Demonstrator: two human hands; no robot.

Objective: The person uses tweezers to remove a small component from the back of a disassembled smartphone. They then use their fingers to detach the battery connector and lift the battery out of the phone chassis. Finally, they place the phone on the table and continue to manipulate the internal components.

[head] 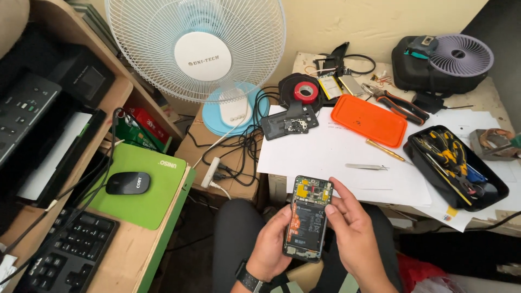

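An opened smartphone (pixel 307 217) with its back cover off shows a black battery and a green circuit board. Both hands hold it above my lap, in front of the table edge. My left hand (pixel 269 245) cups its lower left side from beneath. My right hand (pixel 353 228) grips the right edge, with the thumb resting on the battery area. A black watch sits on my left wrist. On the white paper (pixel 325 152) beyond lie metal tweezers (pixel 367 166), a yellow-handled screwdriver (pixel 386 150) and the phone's dark back cover (pixel 289 122).
An orange tray (pixel 369 120), a black tray of tools (pixel 456 165), pliers (pixel 394 103) and a red tape roll (pixel 305 92) sit on the table. A white standing fan (pixel 198 51) is behind. At left, a desk holds a mouse (pixel 127 183) on a green pad and a keyboard (pixel 68 252).
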